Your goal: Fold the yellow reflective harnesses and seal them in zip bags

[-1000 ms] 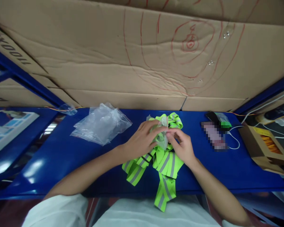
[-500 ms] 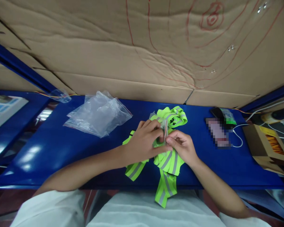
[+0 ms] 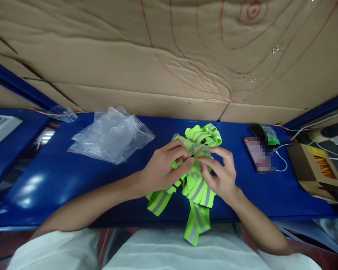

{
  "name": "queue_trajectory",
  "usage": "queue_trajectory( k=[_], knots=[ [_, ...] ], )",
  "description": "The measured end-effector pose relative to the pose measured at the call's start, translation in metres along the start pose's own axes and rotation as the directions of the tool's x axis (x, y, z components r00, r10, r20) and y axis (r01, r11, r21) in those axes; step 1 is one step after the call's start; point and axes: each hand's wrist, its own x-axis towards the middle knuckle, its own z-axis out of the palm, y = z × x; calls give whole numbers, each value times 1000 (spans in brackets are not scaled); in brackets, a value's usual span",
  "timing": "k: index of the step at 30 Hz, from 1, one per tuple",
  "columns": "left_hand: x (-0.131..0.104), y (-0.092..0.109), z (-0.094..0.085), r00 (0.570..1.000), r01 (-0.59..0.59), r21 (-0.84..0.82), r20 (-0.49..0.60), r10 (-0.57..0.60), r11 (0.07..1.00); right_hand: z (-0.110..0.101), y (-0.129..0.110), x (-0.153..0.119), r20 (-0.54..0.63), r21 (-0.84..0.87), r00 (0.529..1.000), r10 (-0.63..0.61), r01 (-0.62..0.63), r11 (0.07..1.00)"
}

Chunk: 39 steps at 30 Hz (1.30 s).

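A small clear plastic bag (image 3: 197,152) spans the gap between my hands, its edge spread. My left hand (image 3: 169,165) pinches the bag's left side. On the right side, my right hand (image 3: 221,174) has its fingers bent and apart around the bag, with thumb and fingertips touching it. Beneath and around the bag lie neon yellow-green straps with grey reflective stripes (image 3: 198,191); one end hangs over the table's front edge and another lies under my left wrist. A looped part of the straps sits behind the bag. Black buckles show beside my left hand.
On the blue table (image 3: 101,187), a pile of clear bags (image 3: 112,137) lies left, near a clear cup (image 3: 63,113). At right are a phone (image 3: 257,153), cables and an open cardboard box (image 3: 315,168). Cardboard (image 3: 115,67) stands behind.
The small bag's edge has been spread wider between my hands. My right hand's fingers have lifted and opened apart. The view has shifted slightly.
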Motion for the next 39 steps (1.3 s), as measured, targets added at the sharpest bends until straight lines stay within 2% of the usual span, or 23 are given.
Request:
queue_trajectory(
  k=[2,4,6,8,10,13,14,16,18,20,23,25,27,30,34,36,39],
  knots=[
    [-3,-1,7,1000,0,-14,31,0,1000,1,-6,-2,97,-22,995,25,-23,999],
    [-2,-3,6,987,-90,-7,134,90,996,3,-6,-4,134,-24,985,107,-105,994],
    [2,-10,-2,941,-226,52,270,204,973,6,-1,-6,162,-17,976,147,-146,989],
    [8,-25,-13,906,-274,137,370,207,952,9,6,-7,197,-12,966,165,-166,986],
    [14,-46,-22,907,-150,205,418,52,967,10,10,-7,226,-14,957,181,-183,983],
    [20,-80,-26,843,69,221,508,-175,973,10,13,-6,254,15,949,186,-196,980],
    [20,-89,-25,828,92,208,527,-191,974,10,14,-5,261,31,946,190,-205,978],
    [21,-96,-22,836,96,194,516,-184,976,8,16,-4,273,46,939,209,-230,972],
    [21,-92,-19,881,73,227,442,-170,971,6,20,-4,279,25,930,240,-257,966],
    [20,-80,-17,934,47,314,322,-154,948,5,22,-3,275,-8,917,288,-297,955],
    [16,-58,-15,983,-66,450,181,-19,891,4,24,-1,264,63,899,349,-377,924],
    [12,-48,-10,981,-175,505,157,110,845,4,23,-1,306,227,881,361,-436,871],
    [7,-44,-3,969,-246,542,161,188,803,5,24,-1,366,364,849,380,-507,781],
    [3,-46,6,965,-262,588,162,205,765,8,26,-4,374,405,788,489,-614,678],
    [5,-44,6,956,-294,568,171,239,769,6,30,-1,320,458,733,600,-674,580],
    [5,-39,3,947,-322,536,190,260,780,1,32,3,369,494,724,582,-683,537],
    [-1,-29,3,936,-350,510,221,274,786,-5,32,9,465,518,738,490,-675,525]
  ],
)
